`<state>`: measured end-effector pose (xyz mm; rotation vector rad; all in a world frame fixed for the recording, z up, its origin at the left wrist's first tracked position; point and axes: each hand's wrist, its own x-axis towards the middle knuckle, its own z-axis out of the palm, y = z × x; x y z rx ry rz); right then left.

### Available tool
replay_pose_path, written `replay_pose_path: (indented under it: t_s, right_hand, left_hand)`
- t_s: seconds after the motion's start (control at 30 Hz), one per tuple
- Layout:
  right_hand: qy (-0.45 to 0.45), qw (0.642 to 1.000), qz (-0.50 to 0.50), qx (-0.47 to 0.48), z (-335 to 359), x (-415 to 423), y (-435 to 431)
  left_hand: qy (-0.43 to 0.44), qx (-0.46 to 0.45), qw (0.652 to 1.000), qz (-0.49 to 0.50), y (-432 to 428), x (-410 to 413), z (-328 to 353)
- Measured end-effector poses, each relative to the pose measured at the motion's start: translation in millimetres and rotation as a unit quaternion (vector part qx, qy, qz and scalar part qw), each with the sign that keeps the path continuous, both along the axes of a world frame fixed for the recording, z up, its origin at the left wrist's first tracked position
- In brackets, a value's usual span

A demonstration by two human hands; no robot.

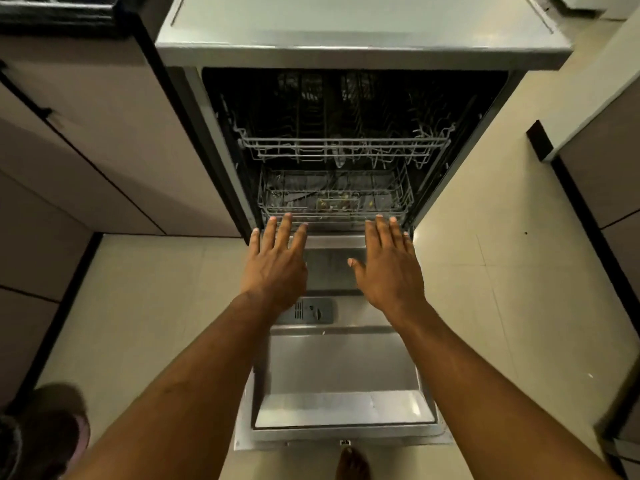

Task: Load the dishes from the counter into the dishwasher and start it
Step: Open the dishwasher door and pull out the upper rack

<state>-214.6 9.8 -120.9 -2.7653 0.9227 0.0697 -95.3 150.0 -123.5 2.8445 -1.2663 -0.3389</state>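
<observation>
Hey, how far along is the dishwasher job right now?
Done: the door is down. In hand: the left hand and right hand, both open, reach to the front edge of the lower rack. Left: no dishes show plainly in it or the upper rack, so loading, shutting the door and starting remain.

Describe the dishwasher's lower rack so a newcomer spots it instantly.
Start at the open dishwasher mid-frame, its door dropped flat toward the floor. Two wire racks sit inside; the lower rack is just past the left hand and right hand. It sits beneath the wider-looking upper rack, nearest the door.
</observation>
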Motion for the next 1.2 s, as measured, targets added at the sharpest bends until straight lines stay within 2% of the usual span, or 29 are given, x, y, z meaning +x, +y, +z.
replay_pose_path:
  t_s: [0.2, 0.4, 0.63, 0.77, 0.97, 1.2]
  right_hand:
    - [-0.010, 1.000, -0.001, -0.023, -2, 39, -49]
    - [0.020, 0.999, 0.001, -0.048, -3, 84, -94]
    - [0.031, 0.998, -0.024, -0.049, 4, 128, -131]
    - [0.044, 0.997, -0.036, -0.045, -6, 147, -153]
    - [0.060, 0.998, -0.023, -0.024, -23, 167, -174]
    - [0.040, 0.999, -0.018, 0.004, -22, 170, -178]
  left_hand:
    - [-0.013, -0.005, 1.000, -0.012, -48, 43, 0]
    - [0.016, -0.012, 1.000, -0.018, -74, 95, 0]
    - [-0.016, 0.018, 0.999, -0.041, -106, 153, 0]
    - [-0.037, 0.005, 0.997, -0.071, -133, 171, -11]
    - [-0.002, 0.001, 0.999, -0.046, -150, 191, -35]
    - [-0.020, 0.000, 0.999, -0.036, -159, 193, -38]
